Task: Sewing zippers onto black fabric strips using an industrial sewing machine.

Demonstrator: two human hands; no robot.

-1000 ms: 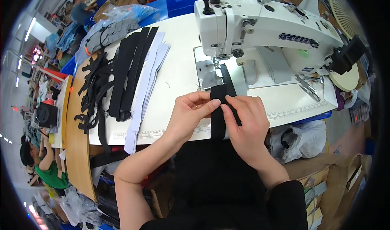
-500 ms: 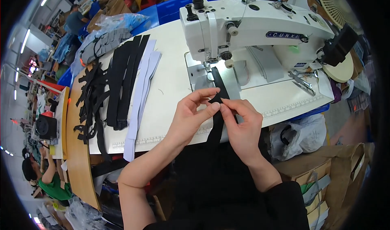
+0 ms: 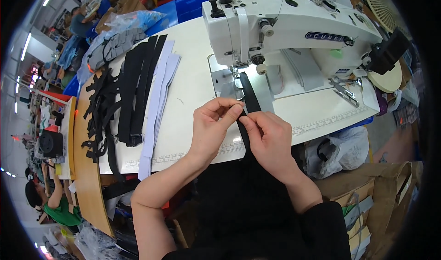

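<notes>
A black fabric strap (image 3: 249, 92) runs from under the presser foot of the white sewing machine (image 3: 289, 25) toward me across the worktable (image 3: 183, 133). My left hand (image 3: 211, 131) pinches it between thumb and fingertips just in front of the needle area. Close beside, lower and to the right, my right hand (image 3: 268, 145) is closed on the same strap, thumb against bent fingers. The lower part of the strap hangs between my hands over the front edge. Left of my hands lie white strips (image 3: 154, 113), flat black strips (image 3: 131, 94) and tangled black pieces (image 3: 98, 108).
Grey pieces (image 3: 303, 74) and metal tools (image 3: 347, 92) lie at the machine's right. Blue crates (image 3: 193, 9) are behind the table, a white sack (image 3: 347, 154) and cardboard (image 3: 386, 200) below right. A co-worker in green (image 3: 59, 209) is at the far left, another person (image 3: 80, 23) farther back.
The band pinched by my fingers has turned from broad side up to edge-on. My left fingertips have shifted slightly up and left, and my right hand has moved slightly left with fingers more curled.
</notes>
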